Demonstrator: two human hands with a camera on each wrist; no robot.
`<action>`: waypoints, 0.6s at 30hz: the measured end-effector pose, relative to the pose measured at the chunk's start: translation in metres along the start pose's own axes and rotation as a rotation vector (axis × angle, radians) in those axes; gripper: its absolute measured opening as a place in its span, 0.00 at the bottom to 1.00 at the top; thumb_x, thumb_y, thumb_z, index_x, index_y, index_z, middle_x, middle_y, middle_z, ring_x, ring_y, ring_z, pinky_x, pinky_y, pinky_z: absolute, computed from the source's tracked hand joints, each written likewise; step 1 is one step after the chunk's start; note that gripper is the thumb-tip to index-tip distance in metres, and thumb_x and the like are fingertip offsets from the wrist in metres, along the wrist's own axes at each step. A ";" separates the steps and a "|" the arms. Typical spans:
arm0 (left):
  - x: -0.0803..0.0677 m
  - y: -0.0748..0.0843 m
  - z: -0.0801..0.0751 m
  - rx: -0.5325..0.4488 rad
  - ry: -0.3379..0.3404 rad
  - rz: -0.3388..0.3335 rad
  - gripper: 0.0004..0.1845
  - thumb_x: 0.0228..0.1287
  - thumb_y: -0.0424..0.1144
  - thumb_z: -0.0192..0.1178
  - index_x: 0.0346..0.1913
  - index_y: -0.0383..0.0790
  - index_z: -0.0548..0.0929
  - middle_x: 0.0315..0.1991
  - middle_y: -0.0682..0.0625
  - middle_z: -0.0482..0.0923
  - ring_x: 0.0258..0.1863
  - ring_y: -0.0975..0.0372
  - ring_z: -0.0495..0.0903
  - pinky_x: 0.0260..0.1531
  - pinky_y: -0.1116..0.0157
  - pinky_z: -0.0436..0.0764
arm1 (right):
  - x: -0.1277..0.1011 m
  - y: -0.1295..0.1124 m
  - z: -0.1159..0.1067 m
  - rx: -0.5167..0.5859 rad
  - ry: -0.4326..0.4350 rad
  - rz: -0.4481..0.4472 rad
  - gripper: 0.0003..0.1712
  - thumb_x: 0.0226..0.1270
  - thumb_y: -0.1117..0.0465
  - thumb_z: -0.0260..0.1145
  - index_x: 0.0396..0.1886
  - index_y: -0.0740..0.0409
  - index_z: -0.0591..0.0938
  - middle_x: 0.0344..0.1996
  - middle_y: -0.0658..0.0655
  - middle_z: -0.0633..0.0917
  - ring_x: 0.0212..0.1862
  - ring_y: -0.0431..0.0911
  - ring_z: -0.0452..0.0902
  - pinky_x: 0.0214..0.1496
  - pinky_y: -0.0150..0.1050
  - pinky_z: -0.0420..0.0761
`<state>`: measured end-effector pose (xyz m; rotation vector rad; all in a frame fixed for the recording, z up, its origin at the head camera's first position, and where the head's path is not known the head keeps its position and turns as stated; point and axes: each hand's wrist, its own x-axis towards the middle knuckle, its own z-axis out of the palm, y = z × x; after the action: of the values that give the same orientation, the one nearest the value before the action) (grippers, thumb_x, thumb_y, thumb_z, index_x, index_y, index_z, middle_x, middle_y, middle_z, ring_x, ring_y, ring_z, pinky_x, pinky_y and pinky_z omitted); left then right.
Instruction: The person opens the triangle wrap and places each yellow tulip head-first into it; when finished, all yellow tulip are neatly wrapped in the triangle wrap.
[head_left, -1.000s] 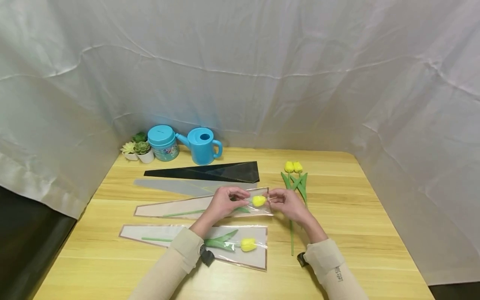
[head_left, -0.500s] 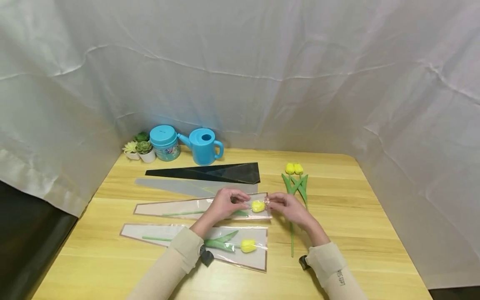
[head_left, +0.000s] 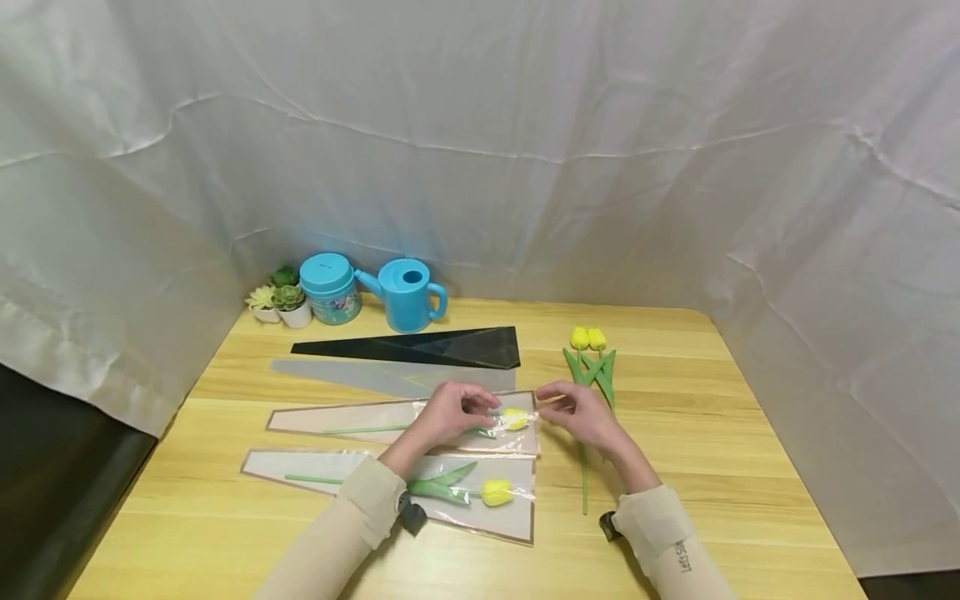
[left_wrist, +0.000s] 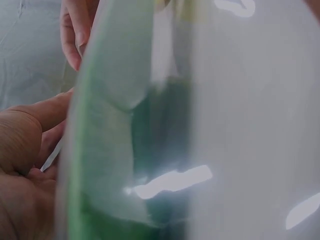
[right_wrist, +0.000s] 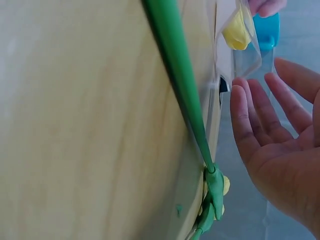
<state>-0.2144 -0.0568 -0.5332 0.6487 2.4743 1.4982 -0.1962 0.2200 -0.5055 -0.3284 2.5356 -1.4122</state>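
The left hand point(head_left: 450, 414) pinched the clear sleeve point(head_left: 405, 419) near its wide end, with the fingers curled on the plastic. The right hand point(head_left: 581, 414) was let go and loose, fingers nearly straight, just beside the sleeve's wide mouth and not holding anything. Inside that sleeve lay a yellow tulip point(head_left: 514, 418), its bloom at the wide right end and its stem pointing left. The sleeve sat in the middle of the wooden surface point(head_left: 712, 467).

The sleeve looked thin, light, floppy and a bit slippery, so it would crinkle and slide easily. I think the best place to hold it was the open edge, with a soft pinch. The tulip looked light, with a bendy stem, and was best held by the stem.

I counted 4 sleeves: 1 black sleeve point(head_left: 427, 346), 1 gray sleeve point(head_left: 360, 373) and 2 clear ones. The near sleeve point(head_left: 420, 492) also held 1 tulip. 2 loose tulips point(head_left: 588, 367) lay on the right, so 4 tulips in all. At the far left stood 1 blue watering can point(head_left: 408, 292), 1 blue jar point(head_left: 328, 287) and 3 little plants point(head_left: 279, 296).
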 end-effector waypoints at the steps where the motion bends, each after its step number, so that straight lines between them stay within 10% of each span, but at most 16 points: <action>1: 0.000 0.000 0.000 0.002 -0.004 0.000 0.12 0.60 0.37 0.77 0.47 0.44 0.92 0.42 0.54 0.91 0.41 0.65 0.87 0.44 0.68 0.84 | 0.000 -0.001 0.000 0.000 -0.006 0.003 0.20 0.69 0.62 0.73 0.59 0.56 0.85 0.56 0.59 0.87 0.51 0.51 0.86 0.56 0.49 0.85; 18: -0.001 0.002 -0.001 0.011 -0.043 -0.015 0.12 0.60 0.36 0.77 0.47 0.46 0.91 0.43 0.55 0.91 0.41 0.65 0.87 0.45 0.68 0.84 | 0.006 0.001 0.008 -0.097 -0.101 -0.030 0.21 0.64 0.64 0.76 0.57 0.57 0.85 0.55 0.58 0.87 0.50 0.49 0.85 0.55 0.47 0.85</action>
<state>-0.2134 -0.0572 -0.5308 0.6555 2.4515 1.4505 -0.1993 0.2121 -0.5111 -0.4450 2.5320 -1.2520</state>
